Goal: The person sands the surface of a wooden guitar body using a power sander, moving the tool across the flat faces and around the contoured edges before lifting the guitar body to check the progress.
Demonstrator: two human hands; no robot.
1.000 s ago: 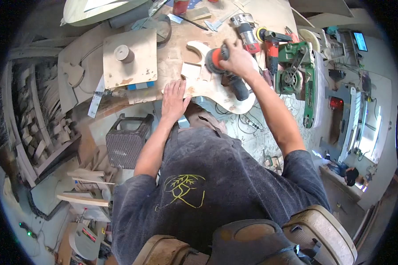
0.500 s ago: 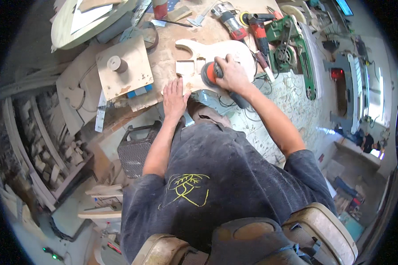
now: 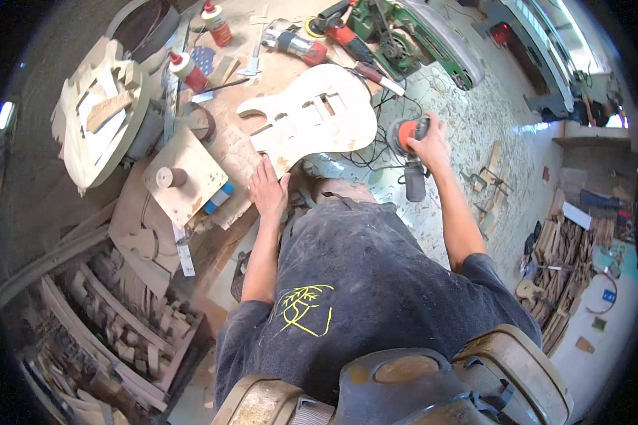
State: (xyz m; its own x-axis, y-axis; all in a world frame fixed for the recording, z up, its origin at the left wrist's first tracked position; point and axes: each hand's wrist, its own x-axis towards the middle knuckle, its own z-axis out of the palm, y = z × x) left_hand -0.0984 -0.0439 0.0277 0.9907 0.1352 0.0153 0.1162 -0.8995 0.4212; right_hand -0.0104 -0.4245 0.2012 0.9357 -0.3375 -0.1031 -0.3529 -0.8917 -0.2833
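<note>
A pale wooden electric guitar body (image 3: 298, 117) lies on the workbench, its cut-out pockets facing up. My left hand (image 3: 268, 190) rests at the body's near left edge, fingers stretched out and flat. Off to the right of the body, my right hand (image 3: 432, 146) grips an orange and black orbital sander (image 3: 406, 133) by its top. The sander is held away from the wood, above the floor side of the bench, with its dark dust canister (image 3: 415, 183) hanging toward me.
Beyond the guitar body lie a red and grey power tool (image 3: 295, 45), a red angle polisher (image 3: 347, 42) and a caliper (image 3: 251, 65). A green belt sander (image 3: 397, 49) stands at far right. Two glue bottles (image 3: 217, 27) and a board with a round spindle (image 3: 170, 177) are left.
My right hand has lifted the sander off the guitar body and carried it right. My left hand stays by the body's edge. The view has turned, showing more at right.
</note>
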